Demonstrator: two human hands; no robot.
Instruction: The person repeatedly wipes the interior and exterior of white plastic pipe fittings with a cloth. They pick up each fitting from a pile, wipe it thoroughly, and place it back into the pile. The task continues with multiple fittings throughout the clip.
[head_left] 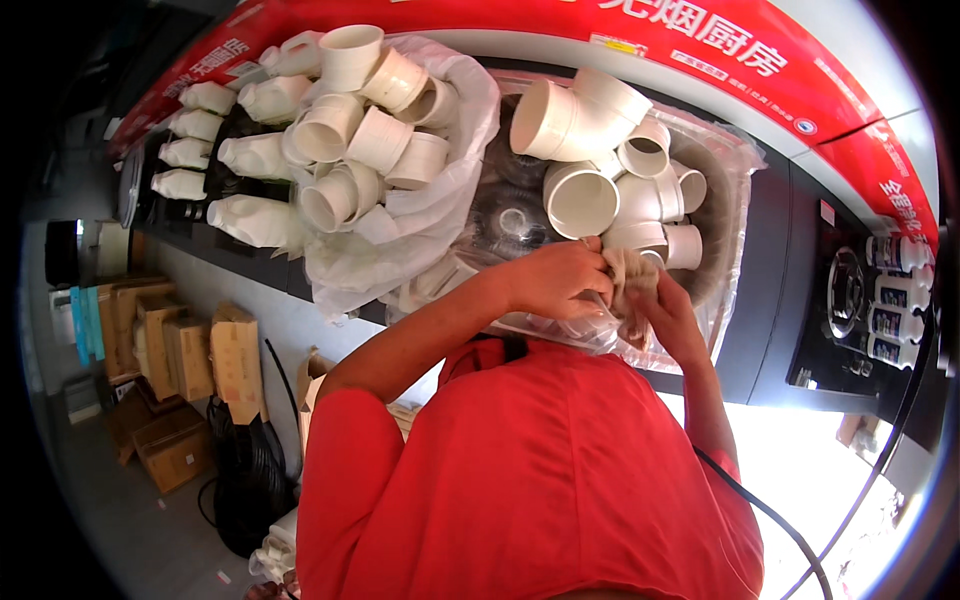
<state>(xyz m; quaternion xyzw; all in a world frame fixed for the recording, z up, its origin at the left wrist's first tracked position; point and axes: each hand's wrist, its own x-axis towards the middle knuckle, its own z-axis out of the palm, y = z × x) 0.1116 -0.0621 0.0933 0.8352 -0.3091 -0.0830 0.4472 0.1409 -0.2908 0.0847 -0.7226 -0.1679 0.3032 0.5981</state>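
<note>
My left hand [562, 281] is closed at the near side of a plastic-lined bin [735, 215], fingers curled beside a tan rag [632, 285]. What it pinches, if anything, is hidden. My right hand [674, 312] grips the rag from the right, bunching it up. Just beyond both hands, several off-white plastic pipe fittings are piled in the bin. A big tee fitting [585, 115] lies on top, with a round coupling [582, 200] below it. Clear plastic film [590, 335] hangs under my left hand over the bin's near edge.
Left of the bin, a white plastic bag [400, 262] holds more fittings. White jugs [250, 220] stand beyond it, on the dark counter [775, 270]. Several bottles [893, 320] and a cooktop ring [846, 292] lie to the right. Cardboard boxes [237, 360] and black hose [240, 490] are on the floor.
</note>
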